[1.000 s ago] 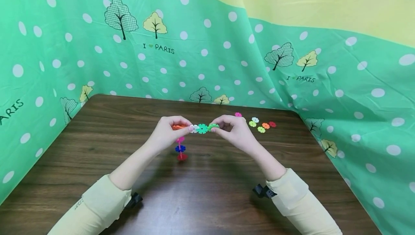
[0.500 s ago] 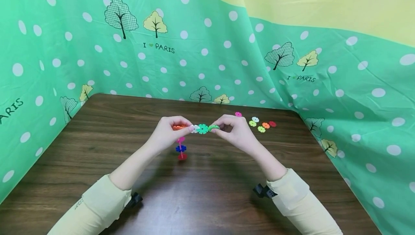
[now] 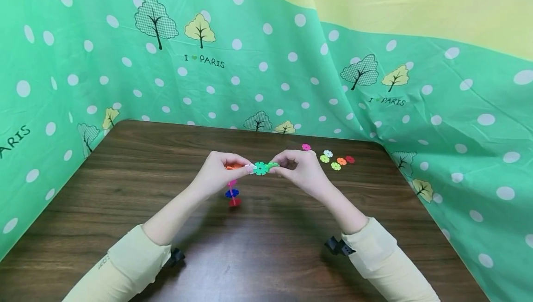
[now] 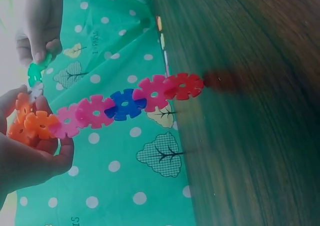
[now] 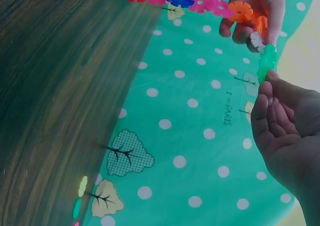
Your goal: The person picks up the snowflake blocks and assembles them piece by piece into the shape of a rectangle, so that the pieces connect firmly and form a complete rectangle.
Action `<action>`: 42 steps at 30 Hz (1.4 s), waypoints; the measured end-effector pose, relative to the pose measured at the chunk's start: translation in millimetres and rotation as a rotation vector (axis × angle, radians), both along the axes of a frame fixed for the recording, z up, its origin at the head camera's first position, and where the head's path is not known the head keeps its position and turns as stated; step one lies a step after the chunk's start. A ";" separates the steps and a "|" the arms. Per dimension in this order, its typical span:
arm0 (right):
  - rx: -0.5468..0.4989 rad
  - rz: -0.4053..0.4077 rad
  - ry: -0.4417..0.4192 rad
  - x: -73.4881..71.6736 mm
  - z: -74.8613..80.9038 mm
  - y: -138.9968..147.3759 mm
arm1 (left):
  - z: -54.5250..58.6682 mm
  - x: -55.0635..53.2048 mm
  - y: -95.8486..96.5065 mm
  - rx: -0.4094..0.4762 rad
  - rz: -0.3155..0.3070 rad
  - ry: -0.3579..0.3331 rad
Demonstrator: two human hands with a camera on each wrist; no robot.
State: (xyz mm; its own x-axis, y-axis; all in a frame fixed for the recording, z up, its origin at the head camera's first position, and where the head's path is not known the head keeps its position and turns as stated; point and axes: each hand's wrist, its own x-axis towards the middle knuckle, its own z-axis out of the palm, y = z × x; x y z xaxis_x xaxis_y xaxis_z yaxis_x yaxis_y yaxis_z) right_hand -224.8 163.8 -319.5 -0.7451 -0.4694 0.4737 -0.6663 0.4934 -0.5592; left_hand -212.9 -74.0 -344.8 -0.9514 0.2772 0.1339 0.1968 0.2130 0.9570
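Note:
My left hand pinches the white disc of a chain of notched plastic snowflake discs. Its orange discs lie against the palm and fingers. From there hang pink discs, a blue disc and, at the lower end, a red disc. My right hand pinches a light green disc between thumb and forefinger. A teal green disc bridges the two hands, touching the light green one. Both hands are raised over the table; fingertips partly cover the joints.
Several loose discs lie at the table's back right, among them a pink disc, a white disc, an orange disc and a red disc. A polka-dot curtain stands behind the brown table.
The left hand has shifted slightly right, closer to the right hand, and its fingers now cover more of the white disc. The teal disc sits a little lower. The loose discs have not moved.

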 end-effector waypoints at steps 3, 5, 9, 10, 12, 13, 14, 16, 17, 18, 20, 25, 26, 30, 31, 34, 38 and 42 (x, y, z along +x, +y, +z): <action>0.002 0.007 0.020 1.4 0.8 -1.1 | 0.8 1.0 1.1 0.005 0.005 0.002; -0.006 0.005 0.030 2.6 1.1 -1.9 | 1.3 1.7 1.8 0.013 0.013 -0.002; -0.009 0.014 0.036 5.6 0.1 -4.1 | 2.4 3.5 3.1 0.018 0.025 0.005; -0.008 0.016 0.038 6.2 -0.2 -4.8 | 2.5 3.8 3.3 0.017 0.030 0.010; -0.002 0.016 0.037 6.5 -1.4 -5.9 | 2.8 4.4 3.7 0.015 0.039 0.018; -0.001 0.013 0.038 6.5 -1.8 -6.3 | 2.9 4.5 3.9 0.019 0.042 0.022; -0.002 0.011 0.037 6.4 -1.9 -6.6 | 3.0 4.5 4.1 0.021 0.043 0.026; -0.006 0.011 0.026 5.8 -1.5 -7.0 | 3.1 4.2 4.5 0.025 0.044 0.033; -0.006 0.013 0.022 5.2 -1.2 -6.9 | 3.0 3.8 4.6 0.028 0.040 0.034; -0.006 0.017 0.020 4.7 -0.5 -6.7 | 3.2 3.4 4.6 0.027 0.034 0.043; -0.002 0.027 0.018 3.5 1.1 -6.0 | 3.6 2.3 4.6 0.020 0.014 0.062; -0.012 0.032 0.029 2.4 8.2 -0.7 | 5.7 -1.1 2.1 -0.005 -0.058 0.112; -0.014 0.026 0.026 1.2 8.8 1.8 | 5.9 -1.7 1.1 -0.008 -0.067 0.114; -0.006 -0.036 0.008 -3.2 9.9 15.8 | 7.1 -2.2 -1.2 -0.012 -0.093 0.105; 0.001 -0.053 0.013 -5.0 9.5 19.8 | 6.3 -2.3 -1.6 -0.016 -0.098 0.104; 0.002 -0.088 0.028 -13.6 3.7 33.1 | 3.9 -2.7 -2.7 -0.032 -0.117 0.114; 0.027 -0.122 0.045 -22.6 -2.8 47.7 | -1.3 -3.8 -4.5 -0.041 -0.129 0.120; 0.110 -0.153 0.108 -31.7 -12.8 62.5 | -7.9 -6.1 -7.1 -0.027 -0.129 0.104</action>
